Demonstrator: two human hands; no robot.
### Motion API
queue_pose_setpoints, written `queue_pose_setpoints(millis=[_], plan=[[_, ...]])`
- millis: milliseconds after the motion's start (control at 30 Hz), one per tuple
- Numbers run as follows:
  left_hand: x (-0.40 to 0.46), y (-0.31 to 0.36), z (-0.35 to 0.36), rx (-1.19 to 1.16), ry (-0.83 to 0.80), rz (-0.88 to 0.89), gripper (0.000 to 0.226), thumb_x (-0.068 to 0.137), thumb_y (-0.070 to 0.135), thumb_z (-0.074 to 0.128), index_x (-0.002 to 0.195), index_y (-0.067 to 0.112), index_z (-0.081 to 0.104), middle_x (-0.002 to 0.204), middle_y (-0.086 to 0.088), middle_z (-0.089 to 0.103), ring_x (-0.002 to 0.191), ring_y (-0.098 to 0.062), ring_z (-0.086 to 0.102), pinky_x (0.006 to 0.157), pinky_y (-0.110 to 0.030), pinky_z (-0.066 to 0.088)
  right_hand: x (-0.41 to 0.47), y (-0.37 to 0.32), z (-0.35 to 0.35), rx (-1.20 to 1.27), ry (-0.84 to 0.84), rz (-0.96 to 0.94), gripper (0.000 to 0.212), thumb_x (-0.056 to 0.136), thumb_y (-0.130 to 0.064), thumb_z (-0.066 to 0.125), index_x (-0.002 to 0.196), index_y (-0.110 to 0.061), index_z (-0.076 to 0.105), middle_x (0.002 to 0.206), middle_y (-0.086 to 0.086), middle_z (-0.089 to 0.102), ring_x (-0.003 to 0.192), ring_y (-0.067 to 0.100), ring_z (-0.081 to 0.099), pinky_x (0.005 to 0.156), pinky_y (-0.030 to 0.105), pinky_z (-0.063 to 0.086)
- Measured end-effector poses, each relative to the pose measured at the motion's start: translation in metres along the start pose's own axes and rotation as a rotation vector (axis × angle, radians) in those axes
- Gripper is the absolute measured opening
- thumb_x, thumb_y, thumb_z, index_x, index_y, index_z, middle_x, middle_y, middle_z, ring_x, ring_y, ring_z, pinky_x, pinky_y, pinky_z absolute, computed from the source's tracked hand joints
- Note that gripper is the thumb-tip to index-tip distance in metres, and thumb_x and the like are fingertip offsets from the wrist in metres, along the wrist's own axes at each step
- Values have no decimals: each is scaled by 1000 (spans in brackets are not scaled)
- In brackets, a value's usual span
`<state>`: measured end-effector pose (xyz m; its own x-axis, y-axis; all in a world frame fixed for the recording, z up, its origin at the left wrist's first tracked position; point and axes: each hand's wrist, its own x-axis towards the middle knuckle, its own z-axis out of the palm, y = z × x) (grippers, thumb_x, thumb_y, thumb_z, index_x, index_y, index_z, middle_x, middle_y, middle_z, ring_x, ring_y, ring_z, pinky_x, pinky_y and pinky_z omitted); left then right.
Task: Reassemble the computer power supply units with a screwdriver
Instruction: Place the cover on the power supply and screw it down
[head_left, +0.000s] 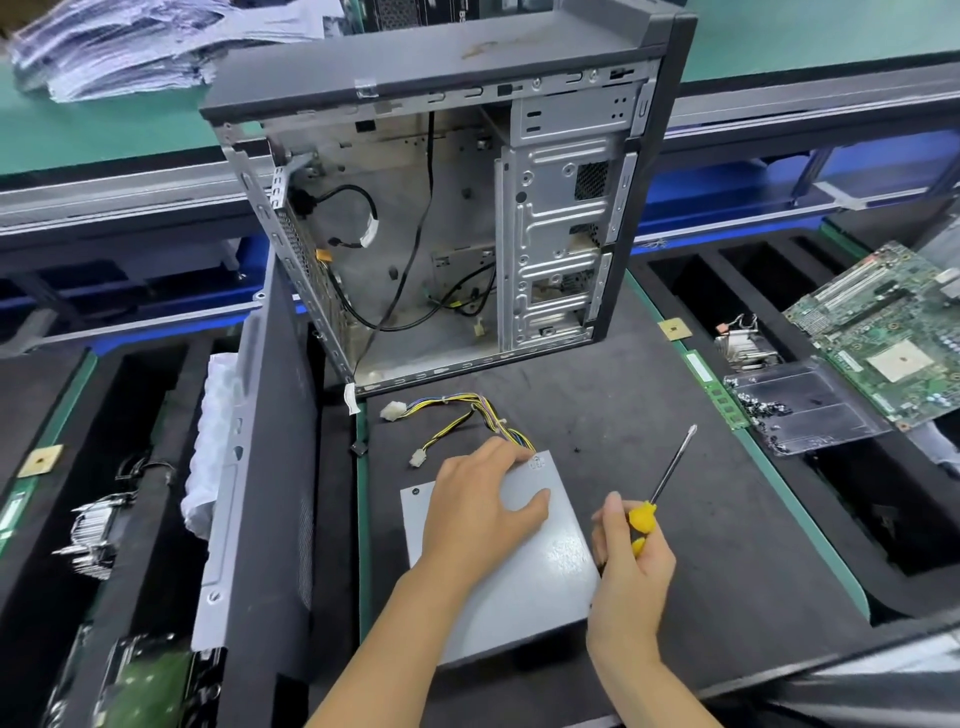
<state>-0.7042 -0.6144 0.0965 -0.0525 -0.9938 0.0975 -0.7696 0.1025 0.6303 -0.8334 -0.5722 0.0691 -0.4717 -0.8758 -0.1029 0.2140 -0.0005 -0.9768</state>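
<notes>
Dark mat (675, 519), left hand (478, 512) on power supply (524, 577), right hand (631, 566) gripping screwdriver (667, 475)

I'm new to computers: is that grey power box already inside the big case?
Out. The power supply lies flat on the black mat, in front of the open case, under the left hand.

no words or numbers can be read here. the black box at the top edge (415, 10) has white letters on it, but they are cut off and too blurry to tell. the green flat circuit board (883, 332) has tiny marks that are too small to read.
</notes>
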Motion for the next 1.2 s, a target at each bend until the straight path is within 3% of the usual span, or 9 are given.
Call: queue_pose_setpoints(millis=[133, 300, 400, 600, 700, 833, 933, 1100, 1200], plan=[[-2, 2, 1, 29, 14, -16, 30, 83, 43, 64, 111, 33, 61, 108, 21, 59, 96, -9, 50, 92, -19, 29, 14, -2, -6, -99, -207, 30, 32, 94, -26, 58, 64, -14, 54, 53, -8, 44, 49, 6, 38, 47, 16, 36], [-4, 1, 2, 69, 10, -14, 36, 85, 47, 60, 119, 35, 59, 114, 22, 57, 104, -11, 49, 94, -15, 22, 97, -3, -7, -681, -194, -178, 7, 87, -21, 67, 87, -17, 72, 86, 3, 63, 82, 19, 59, 73, 32, 47], [-3, 0, 2, 57, -4, 5, 36, 86, 45, 61, 120, 33, 60, 115, 21, 58, 106, -10, 50, 97, -15, 23, 123, 11, -3, -1027, -298, -214, 12, 86, -30, 69, 95, -24, 72, 90, -3, 59, 84, 19, 57, 69, 36, 47], [6, -1, -13, -306, 126, -54, 30, 83, 1, 68, 111, 12, 67, 101, 3, 67, 93, -4, 61, 87, -12, 43, 134, 19, 9, -1230, -392, -338, 12, 87, -37, 66, 89, -26, 71, 86, -8, 57, 82, 18, 57, 60, 28, 39], [12, 0, -21, -395, 175, -137, 21, 86, -3, 64, 100, 10, 72, 92, 2, 70, 74, 1, 59, 74, -7, 43, 131, -2, 10, -939, -352, -236, 11, 83, -33, 71, 81, -22, 70, 73, -8, 58, 73, 16, 56, 60, 29, 42], [16, 10, -23, -505, 57, -152, 18, 94, 17, 63, 81, 11, 74, 71, 4, 70, 51, 4, 51, 55, -8, 38, 92, -53, 13, -372, -495, -40, 10, 79, -33, 75, 74, -24, 73, 50, -16, 53, 45, 1, 44, 45, 10, 35], [12, 18, -24, -547, -22, -128, 28, 96, 28, 60, 77, 14, 74, 70, -2, 70, 48, -5, 49, 50, -14, 38, 61, -69, 10, -343, -669, 0, 9, 83, -28, 71, 77, -21, 74, 48, -10, 50, 42, 8, 38, 40, 17, 32], [1, 14, -35, -824, -73, -179, 19, 94, 9, 61, 90, -7, 69, 74, -9, 69, 55, -14, 58, 50, -20, 44, 42, -72, 14, -387, -731, -5, 8, 87, -12, 66, 84, -15, 73, 64, 10, 62, 48, 13, 44, 43, 17, 35], [-12, 12, -39, -895, -84, -219, 12, 91, 2, 63, 96, -9, 67, 73, -9, 70, 58, -15, 61, 52, -21, 49, 38, -74, 15, -447, -778, -32, 8, 86, -12, 68, 87, -17, 73, 51, -6, 50, 48, 8, 41, 45, 15, 35]])
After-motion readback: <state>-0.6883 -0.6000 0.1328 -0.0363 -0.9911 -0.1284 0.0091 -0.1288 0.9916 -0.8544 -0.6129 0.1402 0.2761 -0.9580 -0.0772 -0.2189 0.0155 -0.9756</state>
